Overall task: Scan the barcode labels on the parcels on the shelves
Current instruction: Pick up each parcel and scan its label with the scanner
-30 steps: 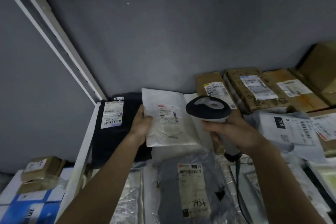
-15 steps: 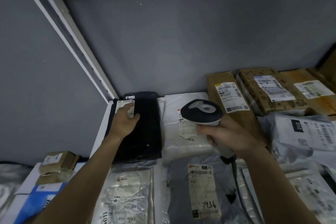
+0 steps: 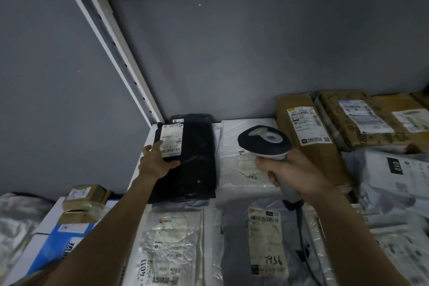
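A black parcel (image 3: 195,158) lies at the far left of the shelf (image 3: 148,137), its white label (image 3: 171,140) facing up. The left hand (image 3: 155,161) grips its left edge, thumb just under the label. To the right, over a white parcel (image 3: 241,158), the right hand (image 3: 294,173) grasps the scanner (image 3: 264,139) by its handle. Brown boxes (image 3: 308,132) stand far right; more bagged parcels (image 3: 267,237) lie nearer.

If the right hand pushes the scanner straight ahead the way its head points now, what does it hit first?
Probably the flat white plastic mailer lying just beyond and below the black-and-grey handheld scanner that the right hand grips; depth is unclear.
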